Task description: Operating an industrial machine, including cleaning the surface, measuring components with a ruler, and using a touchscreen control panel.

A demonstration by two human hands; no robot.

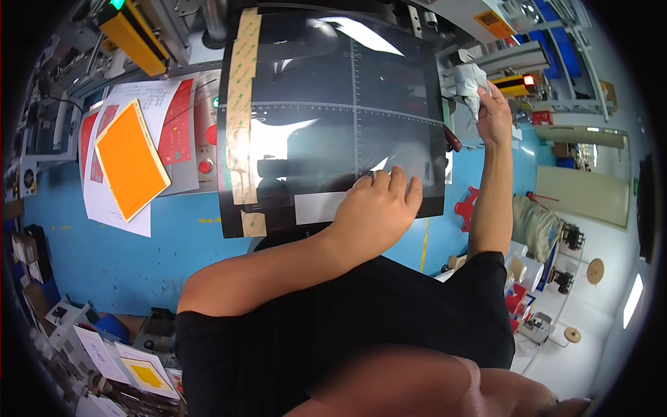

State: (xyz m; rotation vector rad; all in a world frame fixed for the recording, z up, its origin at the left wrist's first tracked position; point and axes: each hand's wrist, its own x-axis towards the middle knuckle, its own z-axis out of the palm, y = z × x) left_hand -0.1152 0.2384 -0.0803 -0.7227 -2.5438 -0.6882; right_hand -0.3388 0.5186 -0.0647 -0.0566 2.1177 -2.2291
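- One large dark panel [313,139] lies in front of the person, roughly square as seen; the bending view leaves no sure long axis. It is under the left hand [379,212] and extends far and left from its fingers.
- Two ruled lines show on the panel: one runs near to far, the other left to right, and they cross far of the left hand.
- One tan paper strip [243,104] runs along the panel's left edge, its long axis near to far, well to the left of both hands.
- One orange card [132,160] lies tilted on papers [180,177] to the left of the panel; the sheets overlap too much to count.
- Two hands: the left is nearer the panel, on its near right part, fingers loosely bent and parted, seemingly touching it, with no held thing visible. The right hand [495,118] is off the panel's far right side.
- One pale cloth [469,83] sits bunched in the right hand, whose fingers are closed on its right side; the cloth lies far and right of the left hand.
- Two red buttons [206,166] stand between the papers and the panel.
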